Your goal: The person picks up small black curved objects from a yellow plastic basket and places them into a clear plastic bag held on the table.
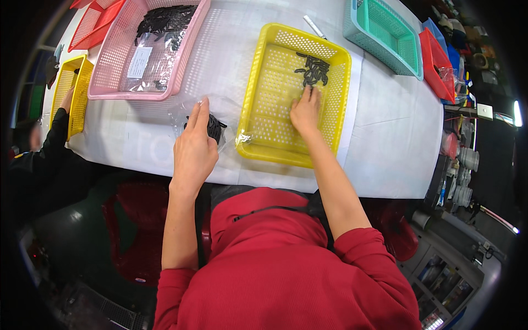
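Hands split the work: left hand [193, 144] pinches a clear bag of black pieces [212, 127] at centre frame, right hand [306, 110] lies flat, fingers spread, in the yellow basket [258, 82] (a small black heap [312, 70] there, most of the bag unemptied).

White surface [385, 137], covered with a white sheet, runs across the upper frame. Sitting directly on it: yellow perforated basket [341, 104] at centre, near the front edge; large pink basket [110, 60] upper left; red basket [91, 25] beyond it at the far left corner; small yellow basket [82, 93] at the left edge; teal basket [352, 25] upper right; red tray [434, 60] just beside it at the right edge. Clear plastic bag [184, 113] with black parts lies between pink and centre yellow baskets. White marker pen [314, 26] lies behind the centre basket.
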Action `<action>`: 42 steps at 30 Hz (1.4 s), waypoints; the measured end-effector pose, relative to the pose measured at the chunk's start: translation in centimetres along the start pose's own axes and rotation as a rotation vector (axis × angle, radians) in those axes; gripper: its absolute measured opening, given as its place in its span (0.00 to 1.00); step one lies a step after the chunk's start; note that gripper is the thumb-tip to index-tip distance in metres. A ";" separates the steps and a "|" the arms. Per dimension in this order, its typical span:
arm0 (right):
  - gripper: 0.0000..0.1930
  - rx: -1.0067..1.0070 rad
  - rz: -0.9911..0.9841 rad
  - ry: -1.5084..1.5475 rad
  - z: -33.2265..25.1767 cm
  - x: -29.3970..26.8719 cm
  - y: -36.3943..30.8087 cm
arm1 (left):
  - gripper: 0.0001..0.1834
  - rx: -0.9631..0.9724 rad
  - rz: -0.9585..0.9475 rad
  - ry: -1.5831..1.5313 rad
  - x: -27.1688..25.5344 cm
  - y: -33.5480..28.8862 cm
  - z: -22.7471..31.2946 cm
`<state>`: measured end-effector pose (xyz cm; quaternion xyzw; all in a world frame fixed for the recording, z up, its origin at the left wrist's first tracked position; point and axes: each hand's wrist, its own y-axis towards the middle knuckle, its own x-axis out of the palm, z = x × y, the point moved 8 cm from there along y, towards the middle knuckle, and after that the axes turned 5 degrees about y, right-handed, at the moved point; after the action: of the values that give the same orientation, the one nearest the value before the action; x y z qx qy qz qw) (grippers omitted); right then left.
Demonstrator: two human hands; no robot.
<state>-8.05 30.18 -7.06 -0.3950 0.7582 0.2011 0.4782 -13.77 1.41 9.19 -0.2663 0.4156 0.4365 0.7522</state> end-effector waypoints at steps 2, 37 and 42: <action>0.31 -0.036 -0.034 0.087 -1.6 0.1 -0.9 | 0.39 -0.020 -0.001 -0.015 -0.1 0.0 -0.4; 0.09 -0.563 -0.488 -0.267 -4.5 0.3 2.7 | 0.37 -0.113 -0.025 -0.071 0.0 -0.5 -0.7; 0.11 -0.284 -0.520 -0.005 -3.9 -0.5 2.8 | 0.37 -0.108 -0.042 -0.049 0.1 -0.7 -0.6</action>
<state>-12.31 29.41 -5.06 -0.6383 0.5947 0.1769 0.4556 -13.38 0.73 8.80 -0.3043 0.3674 0.4489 0.7556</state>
